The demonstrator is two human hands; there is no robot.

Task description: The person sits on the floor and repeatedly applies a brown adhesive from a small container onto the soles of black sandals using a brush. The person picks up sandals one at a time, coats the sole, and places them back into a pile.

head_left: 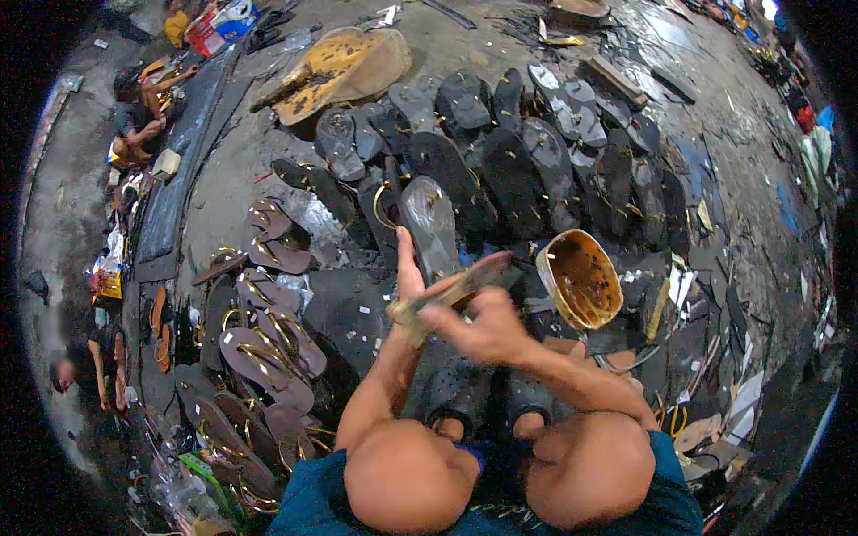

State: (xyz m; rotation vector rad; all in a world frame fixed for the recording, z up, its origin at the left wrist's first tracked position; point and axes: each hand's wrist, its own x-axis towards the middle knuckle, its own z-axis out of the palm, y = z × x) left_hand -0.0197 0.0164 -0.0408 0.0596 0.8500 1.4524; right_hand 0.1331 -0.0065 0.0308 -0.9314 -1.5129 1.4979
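Note:
Between my hands, above the middle of the work area, a thin sandal (458, 288) is tilted edge-on and partly blurred. My left hand (409, 272) is closed round its near-left end, thumb or finger pointing up. Curled against its near side is my right hand (487, 329), fingers closed on it and smeared by motion. Just beyond stands a grey, shiny sole (428, 214). Rows of black soles (514, 183) with small strap ends poking through lie farther off. To the left, several finished-looking brown flip-flops (268, 366) with gold straps are piled.
A cut plastic tub (585, 290) with brown residue stands right of my hands. A larger stained scoop-shaped container (375, 67) holding a brush-like stick lies at the far left. Scraps (706, 393) litter the right side. Another person (134, 121) sits at the far left.

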